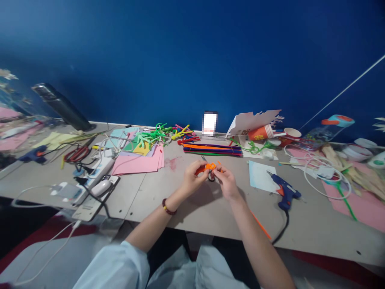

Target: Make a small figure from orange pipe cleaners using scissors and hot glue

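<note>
Two hands at one orange chenille piece (210, 166), mid-desk

Left hand (194, 176): grip closed, fingers curled around the piece's left part. Right hand (227, 184): grip nearly closed, thumb and fingertips pinching its right end. Piece is held above the desk (168, 196), between far and near edges; small dark loop (211, 179) just below it, identity unclear.

Beyond the hands, toward the far edge: bundle of coloured chenille stems (212, 149), lying lengthwise. Right of the hands: glue gun (287, 193), nozzle over a pale blue sheet (260, 176). Single orange stem (261, 225) beside the right forearm, near edge. Pink paper (136, 163) left.
</note>
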`<state>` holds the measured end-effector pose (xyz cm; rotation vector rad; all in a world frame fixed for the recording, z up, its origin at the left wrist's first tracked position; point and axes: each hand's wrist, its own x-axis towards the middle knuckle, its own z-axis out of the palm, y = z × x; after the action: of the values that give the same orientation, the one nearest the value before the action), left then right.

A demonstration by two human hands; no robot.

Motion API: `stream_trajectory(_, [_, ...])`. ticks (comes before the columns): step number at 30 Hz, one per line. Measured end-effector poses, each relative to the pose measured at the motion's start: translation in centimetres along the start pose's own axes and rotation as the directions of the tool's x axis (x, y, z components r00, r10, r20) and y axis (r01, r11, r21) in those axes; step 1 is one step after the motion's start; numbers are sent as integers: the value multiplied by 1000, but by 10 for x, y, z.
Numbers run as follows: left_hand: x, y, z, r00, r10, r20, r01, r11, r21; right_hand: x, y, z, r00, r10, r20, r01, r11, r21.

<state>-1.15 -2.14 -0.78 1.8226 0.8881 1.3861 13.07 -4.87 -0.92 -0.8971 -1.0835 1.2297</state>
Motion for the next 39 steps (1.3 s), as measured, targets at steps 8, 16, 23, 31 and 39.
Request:
stream_trajectory(8, [10, -2, -4, 926, -361, 112, 376, 861, -343, 9, -5, -7, 967, 101, -234, -60, 983, 176])
stream_trajectory(16, [13, 5, -8, 837, -496, 233, 545, 710, -447, 6, -6, -8, 928, -171, -332, 59, 945, -321])
stream_trajectory(23, [13, 2, -9, 799, -505, 326, 600, 639, -482, 3, -8, -12, 884, -451, -120, 243, 666, -705])
stream_trajectory(31, [15, 5, -12, 799, -483, 358, 598, 574, -560, 8, -2, -13, 939, -231, -255, 111, 905, -410])
stream_trajectory(39, [13, 6, -7, 793, -487, 366, 600, 526, -603, 11, 2, -8, 938, 316, -145, -289, 940, 181])
